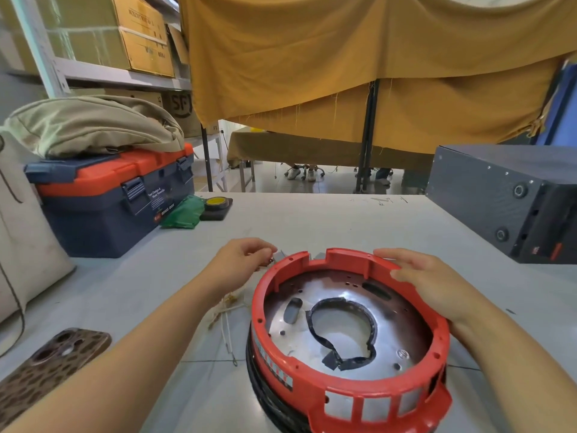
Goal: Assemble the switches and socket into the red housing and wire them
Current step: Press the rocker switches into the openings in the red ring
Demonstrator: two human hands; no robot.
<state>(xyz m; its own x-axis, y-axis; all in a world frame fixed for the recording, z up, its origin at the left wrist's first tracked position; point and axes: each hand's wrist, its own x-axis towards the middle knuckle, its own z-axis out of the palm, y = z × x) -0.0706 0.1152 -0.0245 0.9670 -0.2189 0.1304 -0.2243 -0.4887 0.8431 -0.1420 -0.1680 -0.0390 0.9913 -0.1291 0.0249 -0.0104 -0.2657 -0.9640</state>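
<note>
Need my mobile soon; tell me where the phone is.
The phone lies on the table at lower left of the head view, outside the left forearm, nearer than the toolbox.

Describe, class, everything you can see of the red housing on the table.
The red housing is a round, open-topped ring, plastic by its look, with notches in its far rim and window slots in its near wall. Inside lies a shiny metal plate with a large hole edged in dark tape. It sits on the grey table. The right hand rests on its far right rim.
</note>
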